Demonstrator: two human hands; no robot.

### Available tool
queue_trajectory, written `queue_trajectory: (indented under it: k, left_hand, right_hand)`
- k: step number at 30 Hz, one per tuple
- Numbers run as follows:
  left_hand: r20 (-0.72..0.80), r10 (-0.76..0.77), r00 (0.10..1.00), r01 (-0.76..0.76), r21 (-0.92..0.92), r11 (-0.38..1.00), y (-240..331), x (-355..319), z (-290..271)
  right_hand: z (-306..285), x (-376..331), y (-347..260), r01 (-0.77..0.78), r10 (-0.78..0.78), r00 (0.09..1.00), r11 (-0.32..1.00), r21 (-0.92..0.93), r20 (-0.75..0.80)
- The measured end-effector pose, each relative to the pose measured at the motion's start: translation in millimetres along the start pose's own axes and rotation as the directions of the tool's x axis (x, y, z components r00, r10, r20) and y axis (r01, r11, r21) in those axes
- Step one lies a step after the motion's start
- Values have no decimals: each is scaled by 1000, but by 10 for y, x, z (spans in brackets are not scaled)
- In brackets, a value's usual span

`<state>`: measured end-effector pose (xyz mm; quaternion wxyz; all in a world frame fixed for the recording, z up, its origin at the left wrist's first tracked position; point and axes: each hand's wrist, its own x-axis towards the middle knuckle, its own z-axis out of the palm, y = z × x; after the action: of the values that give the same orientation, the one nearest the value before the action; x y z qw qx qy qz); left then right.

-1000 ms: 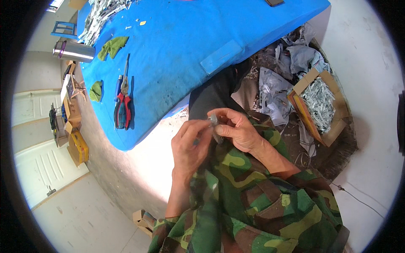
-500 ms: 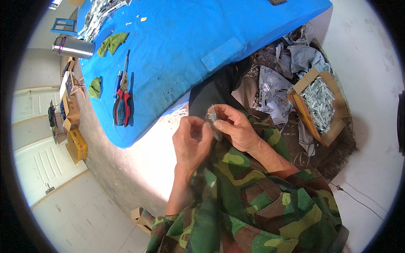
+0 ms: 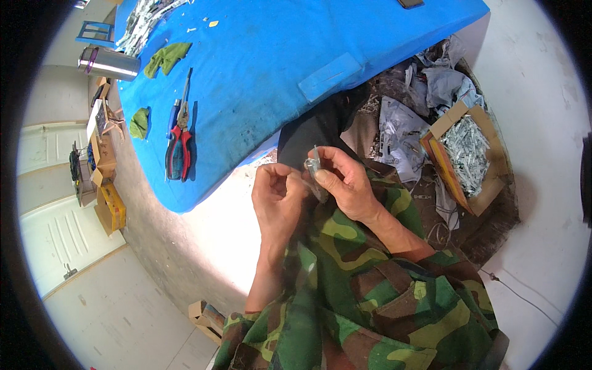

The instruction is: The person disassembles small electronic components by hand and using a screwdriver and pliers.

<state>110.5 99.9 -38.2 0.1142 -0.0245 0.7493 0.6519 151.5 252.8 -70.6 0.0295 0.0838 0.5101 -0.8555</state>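
Observation:
Above my lap, my right hand pinches a small silvery metal piece between thumb and fingers. A thin pale strip sticks up at its top, and something greyish and see-through hangs below; its kind is too small to tell. Close beside it on the left, my left hand has its thumb and fingertips pressed together. Whatever those fingertips hold, if anything, is blurred. On the blue-covered table lie red-and-black pliers, next to a long thin blue-handled tool.
Green cloths and a steel flask are at the table's left, with a heap of silvery strips beyond. To my right, an open cardboard box holds many small metallic pieces, beside crumpled plastic bags.
My left fingertips have drawn slightly away to the left from the metal piece. My right hand still holds the piece, now a little higher and more exposed.

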Motion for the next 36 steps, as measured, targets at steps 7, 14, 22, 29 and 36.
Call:
queue_trajectory:
  k: [7, 14, 22, 29, 36]
  left_hand:
    - [79, 127, 989, -144, 270, 952, -94, -4, -46]
    - [65, 236, 970, -242, 387, 890, -121, -28, 32]
    - [51, 113, 992, -122, 238, 964, -44, -50, 6]
    - [18, 54, 998, -56, 107, 993, 27, -5, 7]
    - [-61, 73, 995, -70, 42, 997, -76, -23, 180]
  right_hand:
    - [11, 17, 12, -20, 19, 1000, 993, -120, -9]
    - [-14, 30, 32, -34, 34, 999, 992, -121, -1]
    - [18, 9, -28, 27, -28, 1000, 962, -273, 0]
    - [-30, -9, -128, 8, 22, 998, 891, -453, 59]
    - [23, -22, -23, 140, -183, 982, 854, -501, -37]
